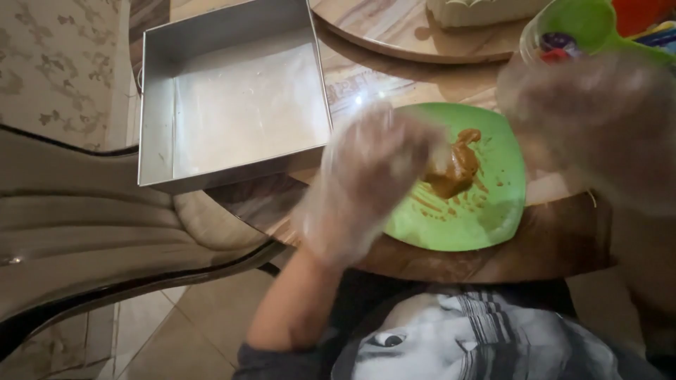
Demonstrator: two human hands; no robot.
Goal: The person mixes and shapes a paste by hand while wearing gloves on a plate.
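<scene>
A green square plate smeared with brown paste sits at the near edge of the wooden table. My left hand, in a clear plastic glove, hovers over the plate's left side with its fingertips at the paste; whether it grips any is unclear. My right hand, also gloved and blurred, is raised above the plate's right side and holds nothing that I can see.
A square metal baking pan lined with white paper stands at the table's left, overhanging the edge. A round wooden board with a pale block lies at the back. Green and coloured plastic items sit at the back right. A beige chair is at the left.
</scene>
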